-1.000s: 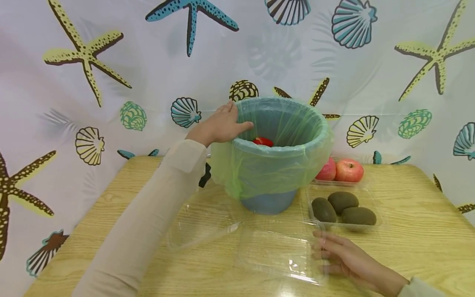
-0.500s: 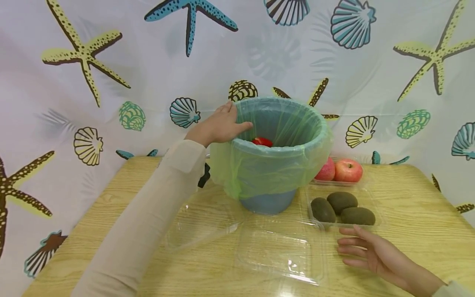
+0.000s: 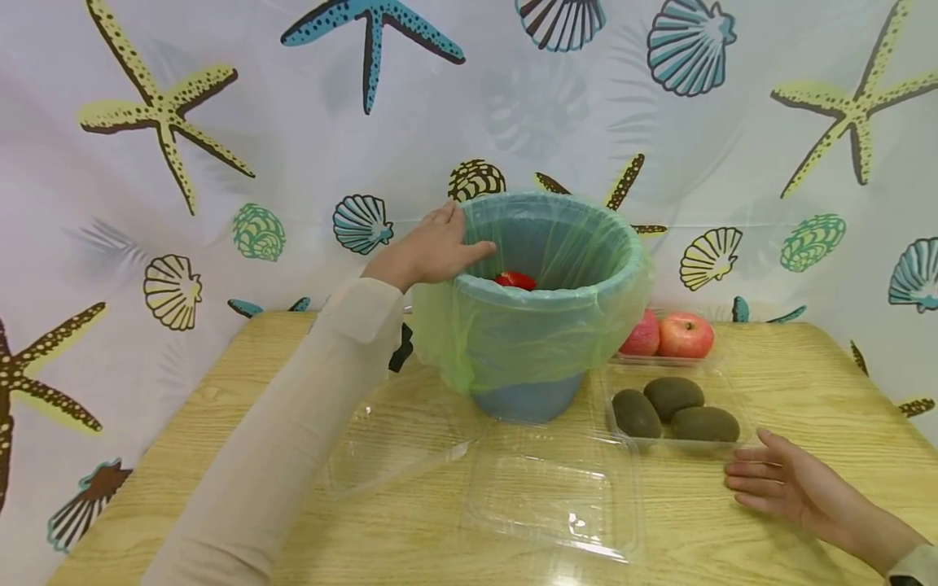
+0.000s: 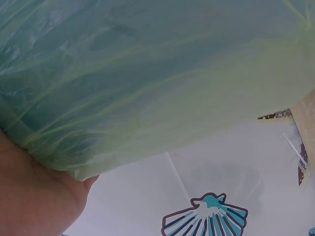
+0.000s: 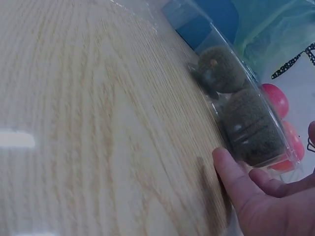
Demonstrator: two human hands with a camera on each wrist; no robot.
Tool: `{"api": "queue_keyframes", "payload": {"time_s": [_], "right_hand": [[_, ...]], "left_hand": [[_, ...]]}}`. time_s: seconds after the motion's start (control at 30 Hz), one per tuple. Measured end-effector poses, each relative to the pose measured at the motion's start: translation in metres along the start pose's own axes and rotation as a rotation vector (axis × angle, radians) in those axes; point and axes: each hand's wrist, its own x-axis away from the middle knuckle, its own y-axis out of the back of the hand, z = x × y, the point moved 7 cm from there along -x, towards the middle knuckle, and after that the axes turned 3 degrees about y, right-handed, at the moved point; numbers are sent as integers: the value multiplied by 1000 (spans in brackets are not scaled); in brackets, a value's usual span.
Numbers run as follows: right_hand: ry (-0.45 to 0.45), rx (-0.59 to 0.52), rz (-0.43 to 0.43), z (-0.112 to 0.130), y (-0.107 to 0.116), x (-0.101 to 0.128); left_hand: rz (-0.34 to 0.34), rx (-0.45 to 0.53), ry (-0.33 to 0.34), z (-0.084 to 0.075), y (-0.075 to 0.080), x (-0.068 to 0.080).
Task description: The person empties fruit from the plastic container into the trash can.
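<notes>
My left hand (image 3: 428, 252) holds the left rim of a blue bin (image 3: 528, 399) lined with a thin yellow-green plastic bag (image 3: 542, 342), its thumb reaching over the inner edge. Inside the bin lies a shiny red thing (image 3: 516, 280), partly hidden by the rim. In the left wrist view the palm (image 4: 39, 191) is against the bag. My right hand (image 3: 799, 492) is held above the table with its fingers extended. Nearest to it is a clear plastic tray with three brown kiwis (image 3: 705, 424); in the right wrist view a fingertip appears close beside that tray's side (image 5: 290, 158).
Behind the kiwis, red apples (image 3: 685, 335) sit in another clear tray. A clear plastic container (image 3: 557, 496) stands in front of the bin, and another (image 3: 396, 439) lies to its left. A black object (image 3: 401, 348) shows past the left sleeve. A shell-patterned curtain (image 3: 308, 138) hangs behind.
My right hand has moved away from the right edge of the front clear container, rightward to beside the kiwi tray. The left hand stays at the bin's rim.
</notes>
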Motion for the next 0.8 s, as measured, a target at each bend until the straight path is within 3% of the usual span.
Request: {"api": "queue_keyframes", "payload": {"time_s": [0.13,0.37,0.8], "right_hand": [[-8,52,-93,6,16,-3],[38,241,-238,29,30,-14],[-3,233,-266,38,21,-14]], "left_hand": [[8,5,0,0,-1,-1],[3,4,-4,1,-1,-2],[11,-6,-2,0,-1,-2]]}}
